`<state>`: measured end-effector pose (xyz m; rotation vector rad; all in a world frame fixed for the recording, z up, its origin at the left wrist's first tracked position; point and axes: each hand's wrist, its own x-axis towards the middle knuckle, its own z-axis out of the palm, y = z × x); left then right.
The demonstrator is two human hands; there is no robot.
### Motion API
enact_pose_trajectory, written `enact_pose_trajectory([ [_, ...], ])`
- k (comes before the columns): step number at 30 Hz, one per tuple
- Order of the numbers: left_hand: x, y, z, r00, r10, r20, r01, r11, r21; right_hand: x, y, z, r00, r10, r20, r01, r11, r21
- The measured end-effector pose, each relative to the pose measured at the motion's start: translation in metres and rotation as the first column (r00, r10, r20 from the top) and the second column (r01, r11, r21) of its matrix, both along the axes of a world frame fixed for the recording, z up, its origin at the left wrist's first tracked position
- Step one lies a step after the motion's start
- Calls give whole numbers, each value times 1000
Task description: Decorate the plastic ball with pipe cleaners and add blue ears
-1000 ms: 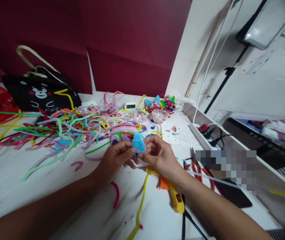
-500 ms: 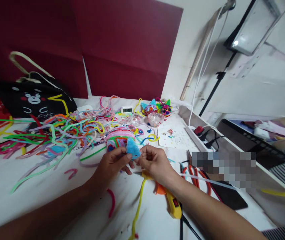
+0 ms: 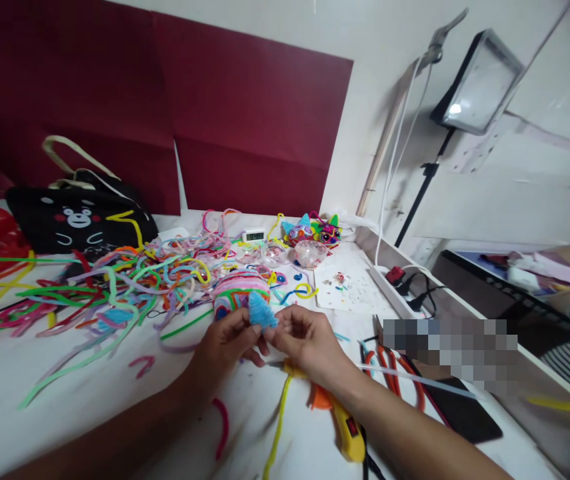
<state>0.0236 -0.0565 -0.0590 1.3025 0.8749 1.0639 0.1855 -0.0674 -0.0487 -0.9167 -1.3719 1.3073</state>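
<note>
A small light-blue fuzzy triangular piece (image 3: 261, 312) is pinched between both hands near the middle of the view. My left hand (image 3: 229, 339) grips its lower left side with thumb and fingers. On its lower right corner, my right hand (image 3: 301, 335) closes its fingertips. Just behind the piece sits a rounded, striped multicoloured pipe-cleaner form (image 3: 239, 288), partly hidden by it. A yellow glue gun (image 3: 349, 433) lies under and beside my right forearm, its nozzle end close to my right hand.
Tangled pipe cleaners (image 3: 129, 280) cover the table's left and back. Two finished colourful animal heads (image 3: 327, 231) stand behind clear bags. A white sheet (image 3: 355, 283), orange-handled scissors (image 3: 392, 360), a dark phone-like slab (image 3: 469, 413) and a power strip (image 3: 395, 293) are at the right.
The view has tilted up slightly, so the table items appear lower. Both hands still hold the blue piece, which has turned a little and points more upward to the left.
</note>
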Motion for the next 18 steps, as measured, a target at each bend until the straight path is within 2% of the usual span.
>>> enact_pose_trajectory([
  [4,1,-1,0,1000,7,-26,-7,1000,16,1,3,-3,999,-46,-6,46,999,2],
  [9,2,-4,3,1000,12,-28,-12,1000,6,3,4,-2,999,-46,21,46,999,-12],
  [14,2,-4,6,1000,26,-6,-26,998,-49,4,3,2,999,11,-41,-13,999,-49],
  [18,2,-5,9,999,3,47,2,994,-109,6,3,4,999,27,-21,-28,996,-80],
])
